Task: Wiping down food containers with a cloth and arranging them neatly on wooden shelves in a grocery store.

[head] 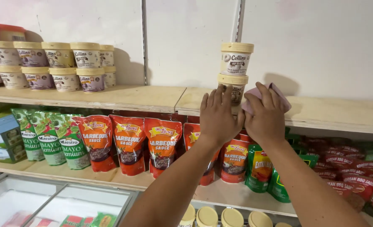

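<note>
Two small white tubs with cream lids stand stacked on the upper wooden shelf [132, 97]; the top tub [236, 59] is in full view. My left hand [218, 115] rests flat against the bottom tub [235, 86], fingers together and pointing up, and covers most of it. Beside it my right hand [265, 115] presses a pink cloth [279, 94] on the shelf just right of the stack. Whether the right hand touches the tub is unclear.
More tubs of the same kind [56, 65] are stacked in two rows at the shelf's left end. Red sauce pouches [130, 145] and green pouches [48, 141] line the lower shelf. A glass-topped freezer [60, 204] sits bottom left. Round cream lids [220, 217] show below.
</note>
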